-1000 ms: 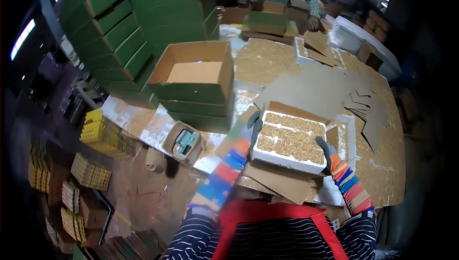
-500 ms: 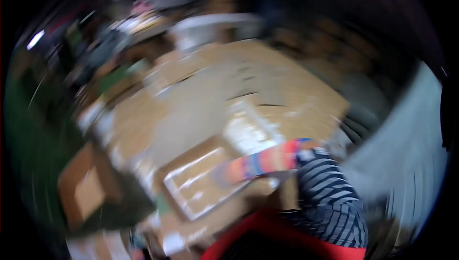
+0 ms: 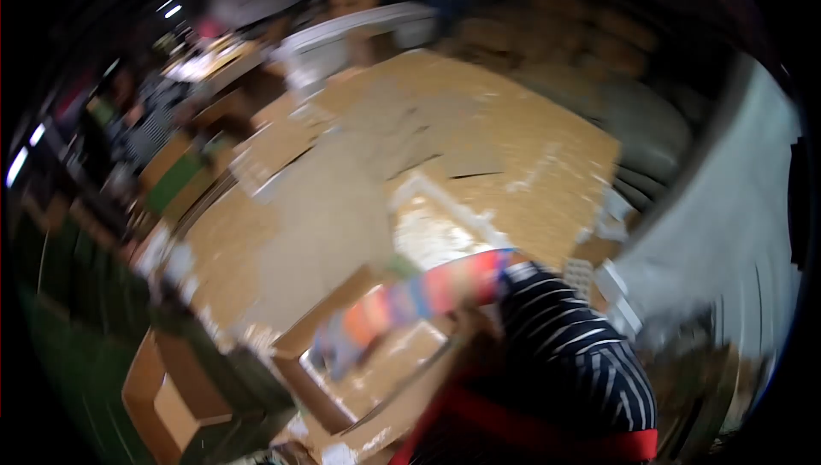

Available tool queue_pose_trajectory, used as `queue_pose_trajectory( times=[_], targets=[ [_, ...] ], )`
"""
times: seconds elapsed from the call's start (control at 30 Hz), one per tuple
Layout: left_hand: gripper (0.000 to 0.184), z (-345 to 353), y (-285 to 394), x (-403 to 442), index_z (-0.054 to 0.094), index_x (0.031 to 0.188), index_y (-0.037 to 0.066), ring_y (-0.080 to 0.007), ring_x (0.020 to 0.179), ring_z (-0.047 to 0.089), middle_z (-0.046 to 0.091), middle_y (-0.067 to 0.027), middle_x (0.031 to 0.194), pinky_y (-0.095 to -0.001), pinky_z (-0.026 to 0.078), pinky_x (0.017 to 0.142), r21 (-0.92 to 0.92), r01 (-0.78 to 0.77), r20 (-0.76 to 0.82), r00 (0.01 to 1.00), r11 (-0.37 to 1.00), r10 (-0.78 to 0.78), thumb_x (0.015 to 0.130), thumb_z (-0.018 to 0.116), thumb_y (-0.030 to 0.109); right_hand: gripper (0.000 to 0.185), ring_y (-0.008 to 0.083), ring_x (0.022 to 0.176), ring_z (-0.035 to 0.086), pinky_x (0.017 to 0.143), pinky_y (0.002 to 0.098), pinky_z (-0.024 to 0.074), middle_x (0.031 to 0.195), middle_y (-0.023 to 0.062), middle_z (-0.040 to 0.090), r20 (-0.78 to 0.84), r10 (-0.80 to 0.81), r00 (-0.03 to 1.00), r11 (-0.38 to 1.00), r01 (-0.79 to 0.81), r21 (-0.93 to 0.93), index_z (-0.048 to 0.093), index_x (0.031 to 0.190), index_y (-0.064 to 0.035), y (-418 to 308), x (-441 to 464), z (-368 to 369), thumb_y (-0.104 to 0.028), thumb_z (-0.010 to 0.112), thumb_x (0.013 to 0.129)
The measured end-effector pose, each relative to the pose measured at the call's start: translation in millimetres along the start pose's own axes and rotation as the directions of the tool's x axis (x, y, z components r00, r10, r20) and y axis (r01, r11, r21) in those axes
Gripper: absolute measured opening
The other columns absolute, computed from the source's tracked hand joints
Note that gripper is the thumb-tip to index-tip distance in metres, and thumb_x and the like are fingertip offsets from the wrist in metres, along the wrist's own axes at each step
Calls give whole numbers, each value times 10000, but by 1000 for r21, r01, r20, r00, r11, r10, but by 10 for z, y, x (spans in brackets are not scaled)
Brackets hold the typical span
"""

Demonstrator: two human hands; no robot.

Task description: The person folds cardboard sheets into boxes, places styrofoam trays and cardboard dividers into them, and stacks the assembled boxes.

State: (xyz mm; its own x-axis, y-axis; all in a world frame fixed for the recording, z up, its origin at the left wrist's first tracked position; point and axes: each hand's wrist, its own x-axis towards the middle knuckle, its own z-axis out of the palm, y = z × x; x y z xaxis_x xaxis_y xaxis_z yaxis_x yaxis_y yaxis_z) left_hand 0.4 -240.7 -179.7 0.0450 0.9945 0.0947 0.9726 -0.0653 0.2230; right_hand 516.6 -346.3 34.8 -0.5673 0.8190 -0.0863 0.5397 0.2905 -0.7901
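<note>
My right hand (image 3: 339,349), in a striped multicoloured glove, reaches in from the right over an open cardboard box (image 3: 329,405) on the near part of the table. Its fingers are smeared by motion, so whether they are bent or straight is unclear. The fingertips are at the box's left inner side, and I cannot tell whether they touch it. Inside the box lies a brown panel with a whitish edge (image 3: 402,368). Just beyond the forearm is a white flat piece with a pale rim (image 3: 432,234). My left hand is not in view.
The large worn table (image 3: 333,217) is covered with brown board. Another open carton (image 3: 175,405) stands low at the left. A carton with a green stripe (image 3: 178,181) is by the far left edge. Grey sacks (image 3: 641,123) and a pale sheet-like surface (image 3: 710,208) are at the right.
My view has shifted. My right hand has moved left across the box to its left inner side. More of the box's walls shows now.
</note>
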Motion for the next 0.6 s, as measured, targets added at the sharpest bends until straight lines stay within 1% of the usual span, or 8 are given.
queue_pose_trajectory(
  times=[0.1, 0.13, 0.27, 0.33, 0.4, 0.47, 0.53, 0.6],
  targets=[
    [366, -161, -158, -284, 527, 1153, -24, -286, 956, 564, 599, -167, 1046, -371, 431, 863, 146, -82, -268, 956, 986, 119, 913, 413, 228, 510, 279, 983, 558, 839, 378, 451, 1074, 167, 575, -567, 276, 776, 961, -208, 183, 526, 1135, -49, 477, -66, -800, -342, 657, 738],
    [367, -323, 6, -372, 523, 1160, -26, -281, 959, 564, 599, -163, 1050, -366, 430, 867, 97, -68, -362, 927, 993, 99, 915, 412, 225, 660, 287, 1028, 530, 869, 366, 433, 1163, 179, 520, -730, 169, 663, 880, -435, -191, 498, 1190, -70, 1046, 82, -926, -441, 684, 676],
    [332, -1131, 1808, -694, 533, 1152, 2, -284, 1129, 461, 530, -165, 1190, -389, 346, 974, -682, -286, -541, 817, 673, -201, 898, 395, 165, 1115, 386, 1243, 283, 1007, 509, 222, 1317, 232, 333, -642, 390, 660, 606, -709, -361, 277, 1350, -63, 1803, 574, -799, -615, 712, 485],
    [365, -1392, 2675, -893, 524, 1160, 34, -327, 1140, 435, 519, -195, 1167, -443, 307, 997, -767, -389, -392, 914, 510, 107, 853, 481, 226, 1160, 395, 1271, 226, 1004, 542, 190, 1335, 239, 299, -633, 326, 702, 536, -689, -488, 224, 1369, -55, 1983, 781, -541, -604, 723, 477],
    [496, -1806, 3412, -768, 520, 1184, 38, -346, 1131, 441, 464, -202, 1229, -443, 329, 977, -197, -708, 13, 690, 678, 724, 749, 627, 250, 1111, 348, 1210, 367, 971, 457, 310, 1289, 209, 393, -608, 349, 713, 482, -693, -536, 195, 1377, -46, 1913, 752, -629, -565, 711, 541],
    [614, -1565, 3442, -823, 509, 1213, 96, -377, 1135, 411, 429, -212, 1241, -467, 304, 984, -154, -700, -21, 708, 697, 706, 657, 706, 266, 1087, 322, 1164, 447, 945, 425, 359, 1243, 187, 470, -565, 432, 703, 510, -707, -490, 184, 1380, -44, 1986, 617, -892, -546, 708, 570],
    [713, -1634, 3398, -791, 420, 1283, 48, -345, 1188, 377, 392, -201, 1288, -429, 304, 999, -230, -572, -118, 820, 788, 560, 654, 717, 210, 996, 283, 1040, 558, 880, 383, 426, 1170, 160, 550, -614, 629, 476, 389, -877, -281, 255, 1361, -59, 2212, 418, -1074, -555, 681, 610],
    [722, -1443, 3132, -737, 350, 1326, 28, -310, 1218, 364, 375, -182, 1322, -399, 293, 1015, -464, -396, -109, 913, 792, 392, 694, 683, 132, 793, 283, 984, 586, 837, 382, 446, 1148, 185, 558, -812, 503, 295, 570, -820, 55, 428, 1270, -70, 2578, 31, -1109, -549, 637, 674]
  ],
)
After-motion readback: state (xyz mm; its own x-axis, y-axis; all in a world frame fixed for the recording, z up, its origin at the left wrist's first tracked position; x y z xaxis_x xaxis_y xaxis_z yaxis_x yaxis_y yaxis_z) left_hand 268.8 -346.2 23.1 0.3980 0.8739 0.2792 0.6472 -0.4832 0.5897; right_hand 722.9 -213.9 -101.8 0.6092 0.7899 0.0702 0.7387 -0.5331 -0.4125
